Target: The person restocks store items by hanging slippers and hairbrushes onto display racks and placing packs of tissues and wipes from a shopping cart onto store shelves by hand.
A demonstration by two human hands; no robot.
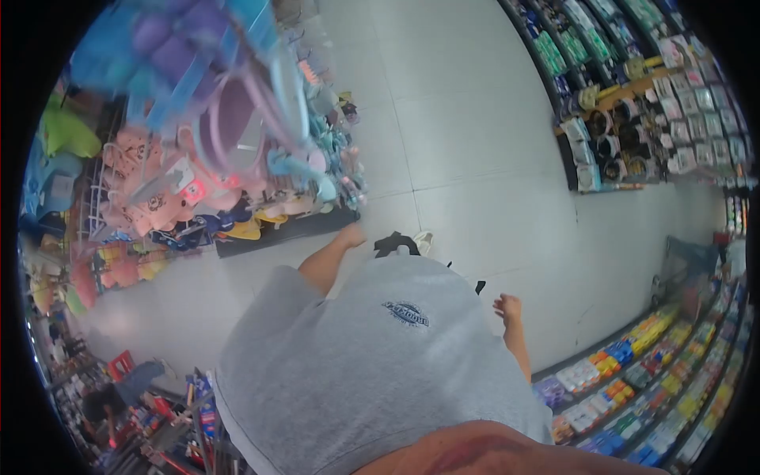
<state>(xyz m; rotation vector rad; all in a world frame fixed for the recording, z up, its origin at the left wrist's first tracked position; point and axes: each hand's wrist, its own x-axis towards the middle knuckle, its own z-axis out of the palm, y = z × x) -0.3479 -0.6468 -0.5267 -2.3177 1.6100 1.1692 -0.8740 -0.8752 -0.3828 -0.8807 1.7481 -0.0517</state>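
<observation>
My left hand (351, 235) hangs beside my body, near the base of a display of headbands and caps. It is small and soft in the view, so its fingers do not show clearly, and no object is visible in it. On the other side, my right hand (507, 305) is held over the floor with its fingers slightly bent and apart, holding nothing. Pink caps (142, 186) hang on the left rack. Above them, a lilac headband (231, 131) looms blurred and close to the camera.
Pale floor tiles (451, 103) run between the displays. Shelves of colourful packs (625, 356) curve along the lower right. Another rack holds small carded goods (697, 119) at the upper right. A crouching person (119, 396) is by shelves at the lower left.
</observation>
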